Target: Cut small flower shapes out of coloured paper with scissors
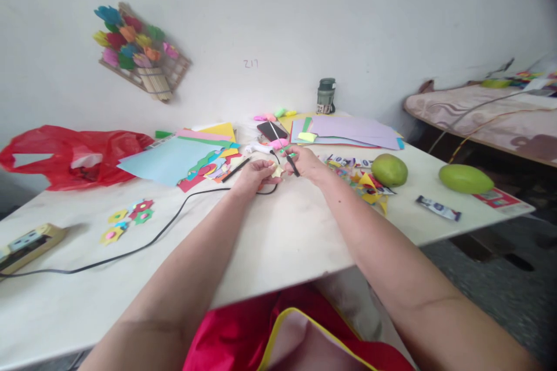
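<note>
Mid-table, L hand [260, 177] pinching small cream paper piece [277, 170]; R hand [303, 163] just beside, gripping dark pen-like tool [292, 164]; scraps [368, 184] right of R hand.

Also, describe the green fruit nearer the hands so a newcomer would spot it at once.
On the white table, look right of centre for the colourful paper scraps. The plump green fruit sits beside them. It is rounder than its only similar neighbour, the longer green fruit farther right.
</note>
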A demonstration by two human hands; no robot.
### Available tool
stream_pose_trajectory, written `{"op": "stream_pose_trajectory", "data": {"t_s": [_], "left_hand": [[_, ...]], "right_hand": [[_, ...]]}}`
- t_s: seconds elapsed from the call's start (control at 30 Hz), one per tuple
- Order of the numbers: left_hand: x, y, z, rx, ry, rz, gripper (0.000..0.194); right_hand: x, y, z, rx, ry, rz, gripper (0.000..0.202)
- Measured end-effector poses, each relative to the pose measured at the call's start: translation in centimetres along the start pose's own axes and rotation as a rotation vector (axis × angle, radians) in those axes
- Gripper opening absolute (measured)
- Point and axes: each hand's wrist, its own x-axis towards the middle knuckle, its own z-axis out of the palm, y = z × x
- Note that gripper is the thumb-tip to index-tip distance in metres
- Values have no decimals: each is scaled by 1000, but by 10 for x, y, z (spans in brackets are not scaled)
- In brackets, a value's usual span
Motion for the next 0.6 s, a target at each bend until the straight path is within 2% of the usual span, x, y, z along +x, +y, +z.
{"op": "stream_pose_trajectory", "data": {"t_s": [0.17, 0.3, 0.43, 0.53, 0.6], "left_hand": [[-3, 6, 0, 23, 31, 16, 33], [-2, 12, -5, 4, 98, 138, 35], [1, 17, -13, -47, 222, 247, 39], [2, 20, -16, -69, 283, 249, 39], [2, 21, -17, -85, 284, 235, 36]], "right_hand": [[-1, 0, -2, 25, 0, 21, 32], [2, 1, -4, 57, 8, 36, 31], [3, 1, -3, 65, 75, 59, 30], [4, 0, -2, 47, 122, 59, 26], [4, 1, -1, 45, 127, 43, 25]]}}
